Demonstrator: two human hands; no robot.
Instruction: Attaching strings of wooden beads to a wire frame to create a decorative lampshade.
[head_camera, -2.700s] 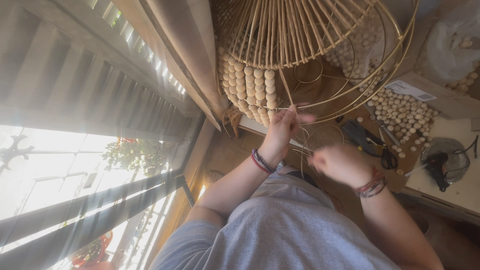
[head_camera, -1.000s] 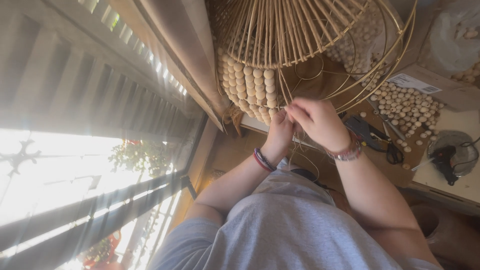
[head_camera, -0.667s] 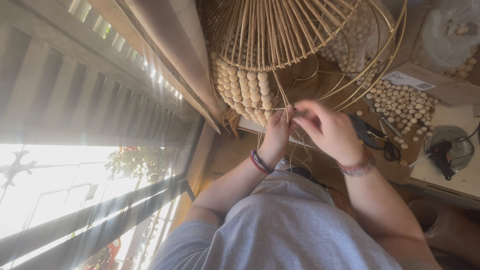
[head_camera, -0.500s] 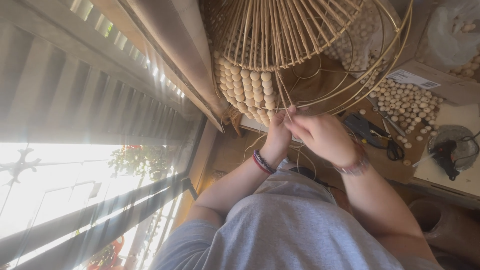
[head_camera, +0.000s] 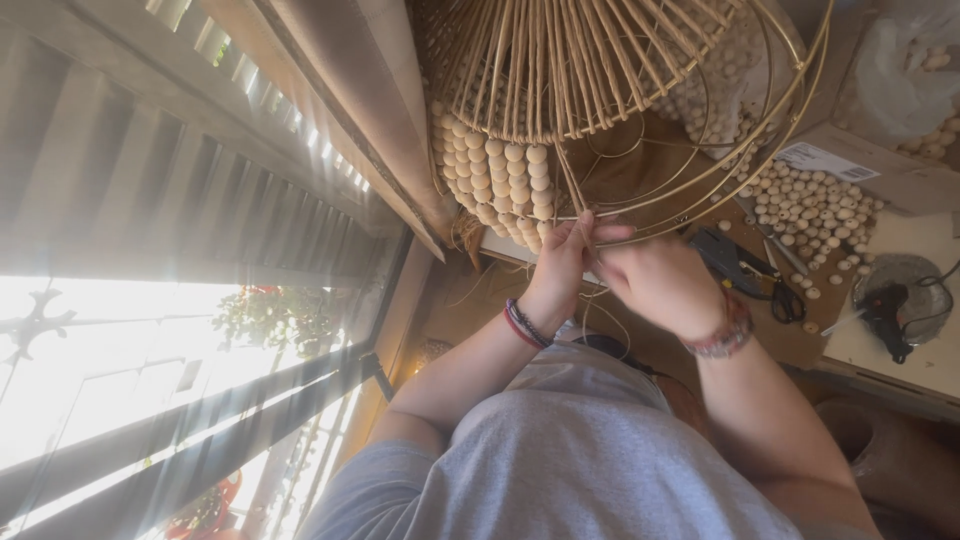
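I judge one beaded panel (head_camera: 495, 190) done and most of the frame (head_camera: 740, 150) bare, while my left hand (head_camera: 562, 262) and right hand (head_camera: 660, 285) pinch a cord (head_camera: 590, 240), loose beads (head_camera: 810, 205) waiting on the surface (head_camera: 900, 350).

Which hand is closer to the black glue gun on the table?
The right hand. It sits between the left hand and the black glue gun, which lies off to its outer side on the table. The left hand is farther, beside the rows of wooden beads.

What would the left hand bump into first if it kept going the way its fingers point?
Probably the strings of wooden beads on the wire lamp frame: the left hand points up at them, just short of the lowest beads. Depth is hard to judge.
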